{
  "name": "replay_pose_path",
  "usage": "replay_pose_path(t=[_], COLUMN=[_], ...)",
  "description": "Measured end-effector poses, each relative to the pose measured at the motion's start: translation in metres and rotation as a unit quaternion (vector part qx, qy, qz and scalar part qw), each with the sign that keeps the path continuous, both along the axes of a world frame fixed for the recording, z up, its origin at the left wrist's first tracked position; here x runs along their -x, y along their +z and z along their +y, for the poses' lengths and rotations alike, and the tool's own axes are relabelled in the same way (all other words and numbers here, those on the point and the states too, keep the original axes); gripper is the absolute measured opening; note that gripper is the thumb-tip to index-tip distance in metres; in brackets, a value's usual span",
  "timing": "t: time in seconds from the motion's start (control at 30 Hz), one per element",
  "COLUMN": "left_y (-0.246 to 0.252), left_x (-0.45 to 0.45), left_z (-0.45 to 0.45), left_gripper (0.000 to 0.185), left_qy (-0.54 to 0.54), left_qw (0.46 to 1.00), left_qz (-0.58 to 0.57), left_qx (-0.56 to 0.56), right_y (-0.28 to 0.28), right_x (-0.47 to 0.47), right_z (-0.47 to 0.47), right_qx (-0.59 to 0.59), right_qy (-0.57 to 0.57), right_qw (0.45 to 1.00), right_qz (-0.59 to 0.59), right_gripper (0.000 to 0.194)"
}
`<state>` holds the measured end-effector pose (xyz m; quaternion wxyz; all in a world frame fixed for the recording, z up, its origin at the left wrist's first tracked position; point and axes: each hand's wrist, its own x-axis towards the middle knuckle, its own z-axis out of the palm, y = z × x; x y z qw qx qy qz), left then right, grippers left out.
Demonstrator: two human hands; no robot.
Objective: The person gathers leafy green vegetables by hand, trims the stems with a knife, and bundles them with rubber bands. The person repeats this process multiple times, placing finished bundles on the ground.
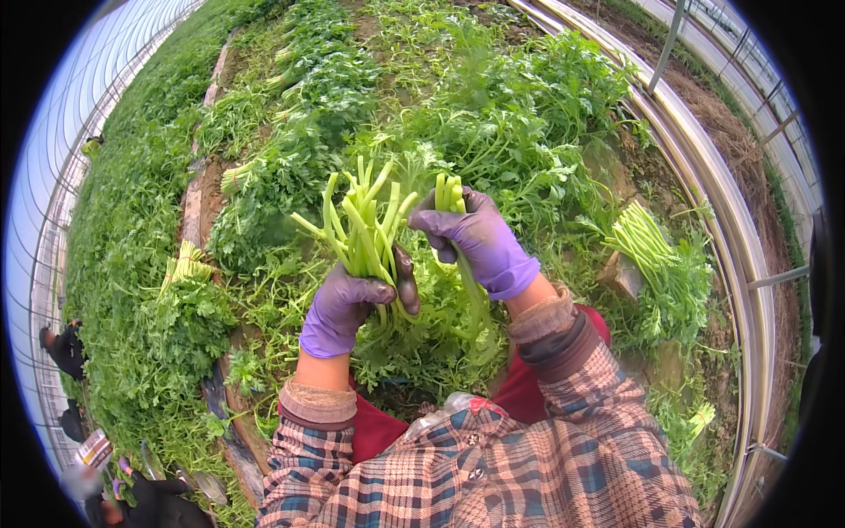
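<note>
My left hand (353,300), in a soiled purple glove, grips a bunch of leafy green stalks (363,231); their cut ends fan out above the fingers and the leaves hang below. Just to the right, my right hand (478,237), gloved alike, is closed around a few more stalks (449,193), whose cut ends stand up over the thumb side while their lower parts hang down. The two hands are close but apart. Under them, leafy greens (436,350) lie between the knees in dark red trousers.
Tied bundles (187,263) lie at the left, others (237,177) in a row ahead. A loose pile of stalks (640,234) rests at the right near a block (620,274). Uncut plants (528,99) grow ahead. Pale rails (746,264) curve along the right. Co-workers (148,495) are at lower left.
</note>
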<state>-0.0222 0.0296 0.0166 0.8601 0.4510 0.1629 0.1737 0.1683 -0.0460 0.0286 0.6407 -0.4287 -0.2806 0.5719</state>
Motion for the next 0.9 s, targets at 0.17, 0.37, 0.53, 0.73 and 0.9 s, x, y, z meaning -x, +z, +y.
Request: replay_pose_path(t=[0.17,0.37,0.53,0.73,0.9], left_y=[0.001,-0.001,-0.006,-0.006,-0.002], left_x=[-0.008,-0.013,-0.016,-0.008,0.005], left_z=[-0.005,-0.012,-0.010,0.002,0.007], left_gripper=[0.045,0.052,0.046,0.027,0.033], left_qy=[-0.010,-0.009,0.111,0.232,0.164], left_qw=[0.998,0.989,0.991,0.971,0.986], left_qz=[0.055,0.123,0.070,0.049,0.016], left_qx=[-0.033,-0.085,-0.035,-0.001,-0.022], right_y=[0.000,-0.005,-0.010,0.003,0.008], right_x=[0.002,-0.005,-0.012,-0.036,-0.034], right_z=[0.002,0.005,0.005,-0.004,-0.007], right_qx=[-0.057,-0.005,-0.034,-0.108,-0.042], right_qy=[-0.005,0.026,-0.031,-0.038,-0.045], right_qw=[0.998,0.996,0.997,0.974,0.991], right_qz=[0.032,0.086,0.066,0.196,0.116], right_gripper=[0.015,0.021,0.020,0.018,0.032])
